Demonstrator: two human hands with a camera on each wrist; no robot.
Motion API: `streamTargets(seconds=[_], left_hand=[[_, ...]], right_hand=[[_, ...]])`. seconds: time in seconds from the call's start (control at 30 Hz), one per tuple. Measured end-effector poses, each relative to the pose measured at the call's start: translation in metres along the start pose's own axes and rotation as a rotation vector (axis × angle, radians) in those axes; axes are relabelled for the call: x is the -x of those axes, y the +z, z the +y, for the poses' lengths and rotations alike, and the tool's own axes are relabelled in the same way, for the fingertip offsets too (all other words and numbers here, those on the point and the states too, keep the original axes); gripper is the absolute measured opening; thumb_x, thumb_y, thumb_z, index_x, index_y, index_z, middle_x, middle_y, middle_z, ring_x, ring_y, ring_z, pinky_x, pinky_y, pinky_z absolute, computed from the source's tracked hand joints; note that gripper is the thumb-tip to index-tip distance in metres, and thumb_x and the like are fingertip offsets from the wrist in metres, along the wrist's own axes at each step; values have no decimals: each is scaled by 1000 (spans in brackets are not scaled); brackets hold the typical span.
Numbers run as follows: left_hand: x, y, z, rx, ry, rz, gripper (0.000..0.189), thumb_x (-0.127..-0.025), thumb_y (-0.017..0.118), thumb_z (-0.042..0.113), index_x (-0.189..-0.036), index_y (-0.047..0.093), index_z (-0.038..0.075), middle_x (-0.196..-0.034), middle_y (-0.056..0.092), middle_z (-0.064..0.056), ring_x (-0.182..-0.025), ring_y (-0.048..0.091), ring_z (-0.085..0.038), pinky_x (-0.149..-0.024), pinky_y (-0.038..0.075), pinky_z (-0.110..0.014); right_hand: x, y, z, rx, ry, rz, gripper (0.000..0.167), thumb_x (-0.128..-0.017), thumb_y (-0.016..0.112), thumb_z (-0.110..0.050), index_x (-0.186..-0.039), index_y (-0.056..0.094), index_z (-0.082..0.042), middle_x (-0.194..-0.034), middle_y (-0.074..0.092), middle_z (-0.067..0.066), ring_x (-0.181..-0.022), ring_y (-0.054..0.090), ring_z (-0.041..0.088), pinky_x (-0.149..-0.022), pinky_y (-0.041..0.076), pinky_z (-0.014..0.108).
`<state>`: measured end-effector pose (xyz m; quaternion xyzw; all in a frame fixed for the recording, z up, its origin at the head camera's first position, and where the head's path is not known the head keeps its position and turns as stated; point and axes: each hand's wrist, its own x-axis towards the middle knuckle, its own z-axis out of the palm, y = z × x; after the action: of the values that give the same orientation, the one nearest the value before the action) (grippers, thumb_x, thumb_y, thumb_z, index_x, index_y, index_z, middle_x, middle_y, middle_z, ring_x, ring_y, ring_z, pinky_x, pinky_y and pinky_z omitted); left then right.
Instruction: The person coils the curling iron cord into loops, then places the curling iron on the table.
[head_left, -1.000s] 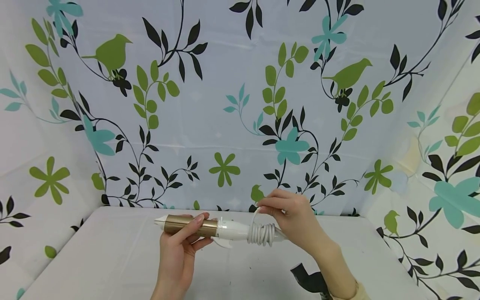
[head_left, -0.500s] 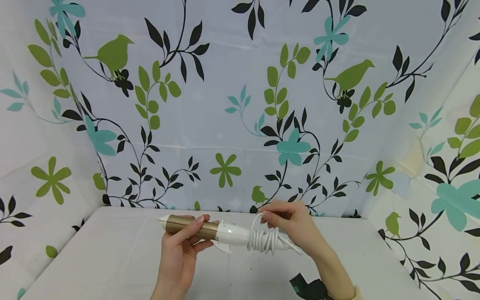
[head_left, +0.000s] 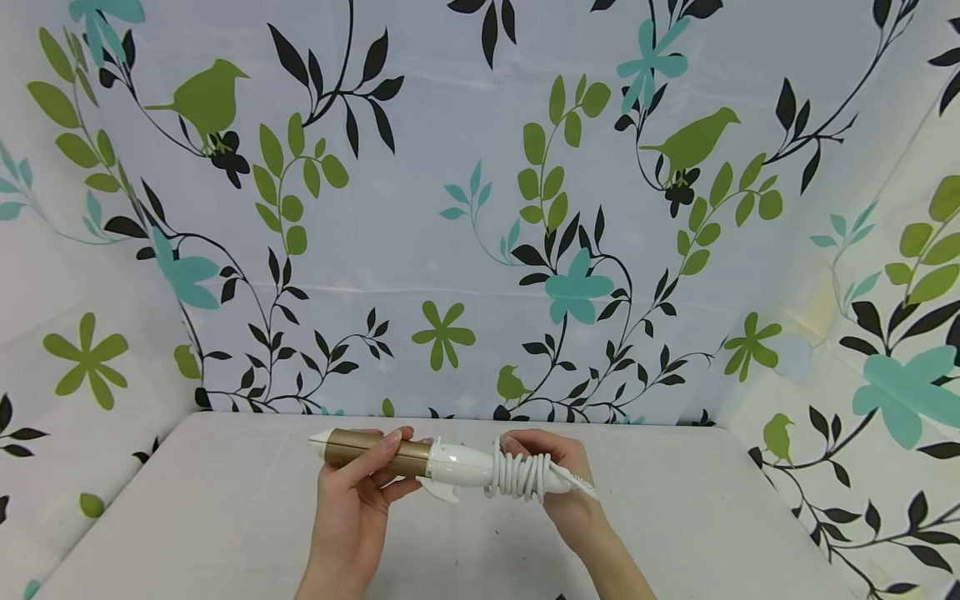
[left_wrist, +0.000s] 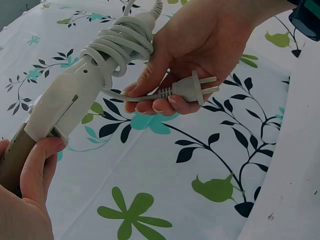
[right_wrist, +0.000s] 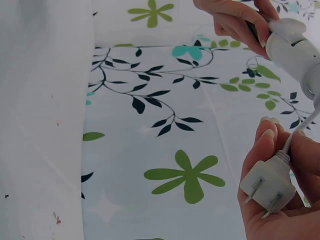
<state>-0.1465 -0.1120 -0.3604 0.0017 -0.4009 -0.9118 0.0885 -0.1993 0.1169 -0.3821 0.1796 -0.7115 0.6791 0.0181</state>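
Midair over table (head_left: 225,517): curling iron (head_left: 420,458) steadied by left hand (head_left: 360,492) on barrel, cord (head_left: 517,475) coiled round handle, plug (left_wrist: 192,89) pinched in right hand (head_left: 558,487), keeping coils tight.

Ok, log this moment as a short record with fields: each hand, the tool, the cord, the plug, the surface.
left hand: grips the gold barrel of the curler
right hand: holds the plug, fingers curled round it
curler: held level above the table, gold barrel to the left, white handle to the right
cord: white, coiled round the handle
plug: two flat pins, on a short free end of cord
table: white, under both hands
backdrop: cloth printed with leaves and birds
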Motion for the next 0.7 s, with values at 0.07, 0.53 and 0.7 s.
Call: streamTargets(seconds=[0.07, 0.53, 0.7], left_hand=[[0, -1, 1, 9, 5, 2, 14, -97, 56, -2, -93, 55, 12, -93, 76, -6, -87, 76, -25, -64, 64, -33], [-2, -4, 9, 95, 87, 17, 20, -97, 55, -6, -88, 62, 10, -94, 76, -10, -81, 76, -23, -66, 64, -38], [-2, -4, 10, 77, 97, 72, 18, -96, 57, -7, -88, 62, 8, -94, 74, -10, -83, 76, -25, -64, 64, -37]], right_hand=[[0, 3, 3, 34, -28, 5, 20, -96, 68, -15, -106, 72, 2, -95, 74, 8, -76, 66, 10, -64, 59, 25], [12, 39, 9, 73, -52, 5, 7, -98, 61, -6, -95, 65, -1, -79, 70, 17, -59, 61, 12, -52, 56, 26], [15, 47, 14, 214, -208, 24, 21, -98, 62, -8, -78, 69, -7, -66, 65, 5, -51, 51, 3, -44, 49, 20]])
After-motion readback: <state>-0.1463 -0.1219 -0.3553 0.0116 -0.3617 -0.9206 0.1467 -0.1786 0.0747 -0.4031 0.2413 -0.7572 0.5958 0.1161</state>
